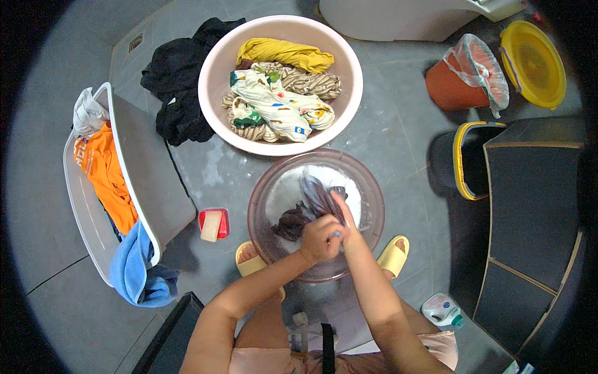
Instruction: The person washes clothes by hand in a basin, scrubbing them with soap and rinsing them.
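A translucent basin (379, 210) of sudsy water stands on the floor between my feet. Above the suds, my left hand (322, 237) is closed on a dark wet garment (320, 194). My right hand (345, 215) lies against the same cloth, with a finger stretched along it; its grip is partly hidden and blurred. Part of the garment hangs down into the foam at the left. Just beyond, a large pale pink basin (205, 112) holds several twisted clothes, among them a yellow garment (285, 53) and a white printed one (275, 105).
A bar of soap (211, 226) rests on a red dish (224, 223) at left. Beyond it lies a tipped plastic bin (154, 177) with an orange shirt (105, 173) and blue towel (133, 266). Black clothes (177, 70) lie on the floor. A detergent bottle (439, 308) is at right.
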The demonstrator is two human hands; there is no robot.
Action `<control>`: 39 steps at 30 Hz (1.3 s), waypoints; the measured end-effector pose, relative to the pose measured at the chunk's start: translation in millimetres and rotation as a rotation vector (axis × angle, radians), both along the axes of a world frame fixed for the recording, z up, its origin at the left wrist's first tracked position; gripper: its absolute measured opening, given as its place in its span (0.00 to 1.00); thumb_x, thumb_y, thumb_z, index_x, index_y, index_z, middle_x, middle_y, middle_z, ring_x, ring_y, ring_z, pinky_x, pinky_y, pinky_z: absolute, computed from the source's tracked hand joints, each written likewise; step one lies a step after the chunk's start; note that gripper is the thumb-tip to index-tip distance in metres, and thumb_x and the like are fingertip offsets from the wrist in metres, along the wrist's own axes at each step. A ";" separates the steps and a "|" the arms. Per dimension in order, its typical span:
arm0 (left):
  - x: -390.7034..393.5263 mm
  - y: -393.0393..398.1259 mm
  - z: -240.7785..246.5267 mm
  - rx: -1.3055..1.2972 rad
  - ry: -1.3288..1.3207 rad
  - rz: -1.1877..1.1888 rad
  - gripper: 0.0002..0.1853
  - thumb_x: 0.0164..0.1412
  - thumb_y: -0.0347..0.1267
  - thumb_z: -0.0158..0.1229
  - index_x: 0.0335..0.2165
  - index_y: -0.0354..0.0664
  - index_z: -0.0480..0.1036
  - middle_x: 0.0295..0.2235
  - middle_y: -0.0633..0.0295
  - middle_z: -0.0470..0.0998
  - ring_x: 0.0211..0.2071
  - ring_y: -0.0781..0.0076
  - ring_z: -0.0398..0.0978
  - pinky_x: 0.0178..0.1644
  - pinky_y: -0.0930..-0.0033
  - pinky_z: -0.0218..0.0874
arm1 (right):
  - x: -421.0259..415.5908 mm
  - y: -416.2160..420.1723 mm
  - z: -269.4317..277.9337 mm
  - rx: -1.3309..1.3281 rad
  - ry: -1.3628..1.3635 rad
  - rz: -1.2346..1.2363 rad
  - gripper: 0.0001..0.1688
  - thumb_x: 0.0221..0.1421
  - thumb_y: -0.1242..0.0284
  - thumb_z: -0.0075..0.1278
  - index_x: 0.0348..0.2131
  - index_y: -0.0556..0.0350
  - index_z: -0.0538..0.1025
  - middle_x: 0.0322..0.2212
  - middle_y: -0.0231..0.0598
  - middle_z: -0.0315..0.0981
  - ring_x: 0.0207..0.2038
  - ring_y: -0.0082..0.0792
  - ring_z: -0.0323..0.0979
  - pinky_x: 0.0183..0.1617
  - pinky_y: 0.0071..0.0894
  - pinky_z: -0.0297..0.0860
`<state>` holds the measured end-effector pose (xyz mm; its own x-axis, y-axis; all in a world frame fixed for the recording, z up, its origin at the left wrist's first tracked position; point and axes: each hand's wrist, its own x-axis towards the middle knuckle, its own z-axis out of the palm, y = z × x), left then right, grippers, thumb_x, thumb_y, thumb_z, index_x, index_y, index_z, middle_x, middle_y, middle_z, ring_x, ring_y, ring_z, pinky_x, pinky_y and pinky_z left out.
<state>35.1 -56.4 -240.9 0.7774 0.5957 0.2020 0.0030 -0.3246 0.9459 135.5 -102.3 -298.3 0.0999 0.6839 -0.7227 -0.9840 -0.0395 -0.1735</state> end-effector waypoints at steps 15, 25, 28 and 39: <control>4.2 79.7 -52.3 0.052 0.497 0.560 0.12 0.42 0.38 0.57 0.17 0.41 0.66 0.16 0.57 0.69 0.21 0.57 0.69 0.24 0.60 0.59 | -24.9 -11.0 57.4 -0.403 -0.599 -0.040 0.26 0.48 0.64 0.45 0.44 0.62 0.61 0.37 0.41 0.63 0.40 0.33 0.62 0.46 0.30 0.59; 19.9 91.1 -58.4 0.141 1.283 -0.274 0.36 0.43 0.60 0.45 0.35 0.37 0.70 0.34 0.48 0.71 0.38 0.58 0.69 0.41 0.58 0.59 | 7.5 -21.0 -31.0 -0.771 -1.619 0.888 0.31 0.49 0.56 0.42 0.42 0.66 0.61 0.23 0.58 0.68 0.27 0.57 0.67 0.33 0.47 0.63; 25.9 94.8 -69.6 0.446 1.231 -0.394 0.19 0.47 0.45 0.48 0.33 0.44 0.72 0.33 0.55 0.73 0.36 0.62 0.70 0.38 0.62 0.60 | 20.7 -15.9 -18.4 -0.662 -1.719 0.895 0.28 0.48 0.60 0.43 0.42 0.64 0.60 0.27 0.59 0.67 0.31 0.54 0.67 0.36 0.45 0.63; 30.6 12.3 14.0 -0.111 0.073 0.081 0.10 0.34 0.22 0.47 0.23 0.40 0.70 0.20 0.58 0.69 0.22 0.64 0.69 0.28 0.73 0.59 | 3.8 19.1 15.2 0.058 0.296 -0.086 0.30 0.45 0.47 0.40 0.35 0.55 0.68 0.30 0.45 0.67 0.34 0.42 0.66 0.41 0.37 0.63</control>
